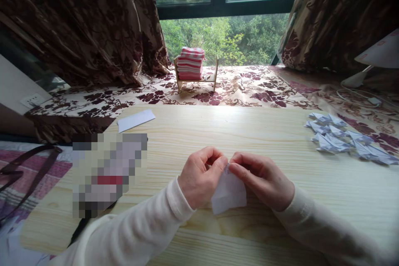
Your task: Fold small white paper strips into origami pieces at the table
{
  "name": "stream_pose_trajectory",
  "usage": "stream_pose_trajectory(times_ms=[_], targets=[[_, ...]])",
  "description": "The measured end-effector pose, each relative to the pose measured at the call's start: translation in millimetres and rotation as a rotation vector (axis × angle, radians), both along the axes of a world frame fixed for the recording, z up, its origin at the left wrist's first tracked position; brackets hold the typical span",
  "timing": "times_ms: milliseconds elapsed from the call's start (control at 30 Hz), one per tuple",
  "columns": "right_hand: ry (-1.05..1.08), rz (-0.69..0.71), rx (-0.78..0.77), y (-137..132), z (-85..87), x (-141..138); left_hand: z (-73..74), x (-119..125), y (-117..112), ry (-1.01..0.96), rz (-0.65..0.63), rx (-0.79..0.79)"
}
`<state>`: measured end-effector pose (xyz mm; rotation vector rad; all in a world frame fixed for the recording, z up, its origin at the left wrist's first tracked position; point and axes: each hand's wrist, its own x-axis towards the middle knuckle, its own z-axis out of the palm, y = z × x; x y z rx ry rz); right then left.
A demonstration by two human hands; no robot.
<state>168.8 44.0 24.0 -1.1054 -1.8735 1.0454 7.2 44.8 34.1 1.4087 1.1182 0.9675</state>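
Note:
Between my two hands is a small piece of white paper (229,194), its lower part hanging toward me over the wooden table (264,129). My left hand (204,174) pinches its top edge between thumb and curled fingers. From the other side my right hand (262,176) pinches the same top edge, the two thumbs nearly touching. Faint printed marks show near the right thumb. The fingers cover the upper part of the paper, so any fold there is hidden.
Several folded white paper shapes (336,135) are grouped at the table's right. A white paper strip (136,121) lies at the back left, near a blurred-out object (109,174). On the cloth-covered sill, a small wooden rack (215,75) holds stacked pink-and-white cloths (190,64). A lamp (380,52) stands far right.

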Motion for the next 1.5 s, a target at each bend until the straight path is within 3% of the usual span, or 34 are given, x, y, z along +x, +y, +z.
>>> stream_pose_trajectory(times_ms=[133,300,567,767,933,1100,1200,1333,1400,1467,1500], targets=[[-0.019,-0.025,0.054,1.6,2.6,-1.0,2.4,-0.9,5.5,-0.102,0.020,-0.122],[-0.070,-0.085,0.184,4.5,-0.4,0.6,3.8,-1.0,11.2,-0.028,0.097,-0.007],[-0.010,-0.202,0.197,7.7,3.2,10.5,0.4,-1.3,11.5,-0.016,0.135,0.039],[-0.044,-0.097,0.137,5.9,4.1,1.2,3.0,1.3,10.2,-0.079,0.024,-0.015],[-0.101,-0.070,0.178,5.5,2.7,5.0,6.4,-3.3,11.0,0.134,-0.090,0.045],[-0.097,0.019,0.188,9.2,2.5,11.8,9.3,-0.9,5.3,0.175,-0.134,0.052],[-0.058,-0.072,0.178,16.0,6.1,24.6,7.6,-1.3,7.5,0.040,-0.026,-0.002],[0.219,-0.457,0.118,22.1,12.5,39.9,1.3,-8.1,19.0,-0.186,0.258,-0.060],[0.242,-0.407,0.045,19.8,13.9,35.1,-0.2,-9.0,22.6,-0.263,0.314,-0.085],[0.137,-0.172,-0.086,15.1,13.7,22.2,0.4,-5.8,21.6,-0.326,0.315,-0.122],[0.123,-0.140,-0.102,12.7,13.3,14.7,1.3,-3.0,19.5,-0.346,0.302,-0.137]])
